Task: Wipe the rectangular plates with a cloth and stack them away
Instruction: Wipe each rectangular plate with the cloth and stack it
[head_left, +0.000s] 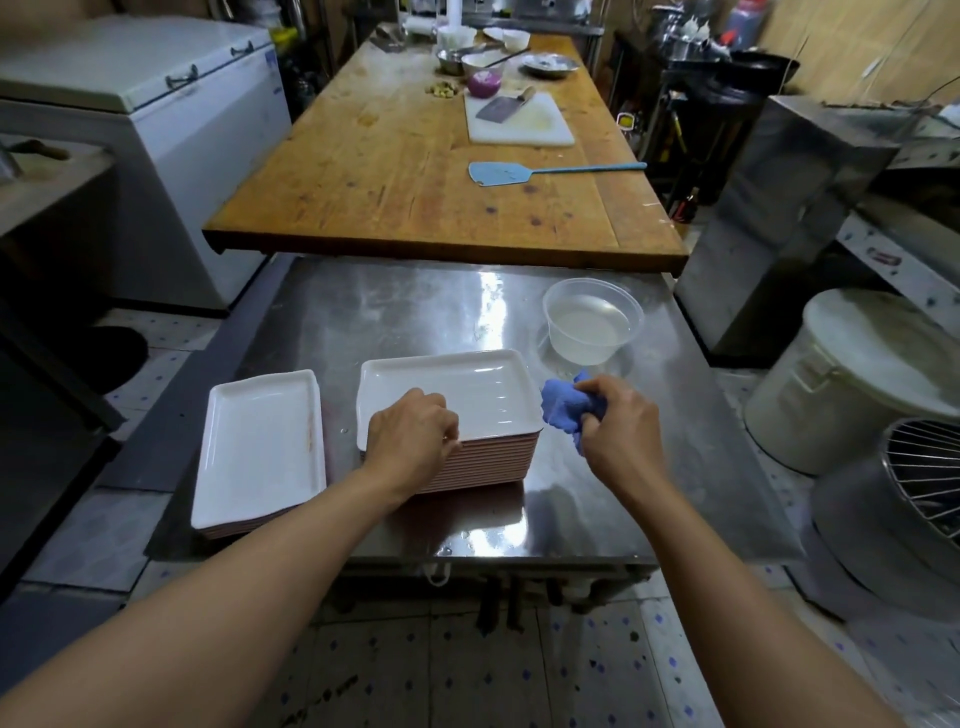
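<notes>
A tall stack of white rectangular plates (467, 387) with pink undersides stands in the middle of the steel table (395, 312). My left hand (413, 434) grips the near left edge of the top plate, fingers curled over its rim. To the left, a low stack of the same plates (260, 447) lies near the table's left edge. My right hand (621, 421) holds a crumpled blue cloth (561, 408) just right of the tall stack, beside the top plate's right rim.
A clear plastic bowl of water (592, 319) sits behind my right hand. Beyond the steel table runs a long wooden table (415, 166) with a blue spatula (519, 171), cutting board and cleaver (501, 106). White bucket (852, 379) and wire rack at right; chest freezer (156, 104) at left.
</notes>
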